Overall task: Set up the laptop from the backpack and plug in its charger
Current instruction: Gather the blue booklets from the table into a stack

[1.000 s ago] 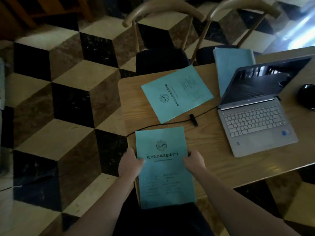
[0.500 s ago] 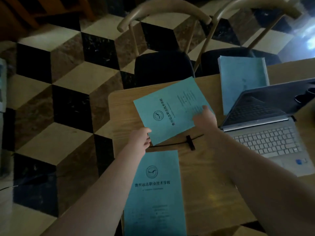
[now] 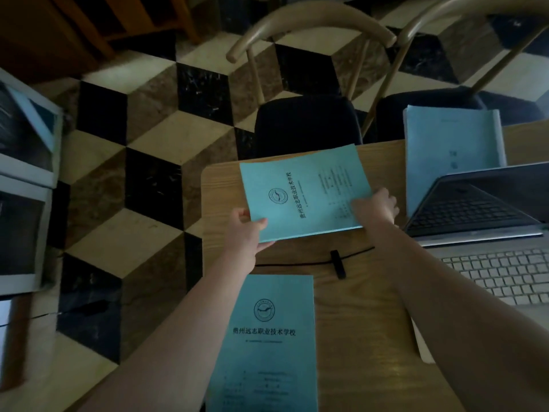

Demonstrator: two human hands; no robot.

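Note:
An open silver laptop stands on the right of the wooden table, screen dark. A black charger cable with a small clip runs across the table from the left edge toward the laptop. My left hand pinches the near left corner of a teal booklet, thumb on top. My right hand holds the booklet's right edge, close to the laptop lid. The booklet lies turned sideways near the table's far edge. No backpack is in view.
A second teal booklet lies at the table's near edge. A light blue stack of paper sits behind the laptop. Two curved-back chairs with dark seats stand beyond the table. Framed panels lean at the far left on the chequered floor.
Both hands left the near booklet on the table and reached forward to the far booklet. They now hold it at both sides, and it has shifted toward the table's far edge.

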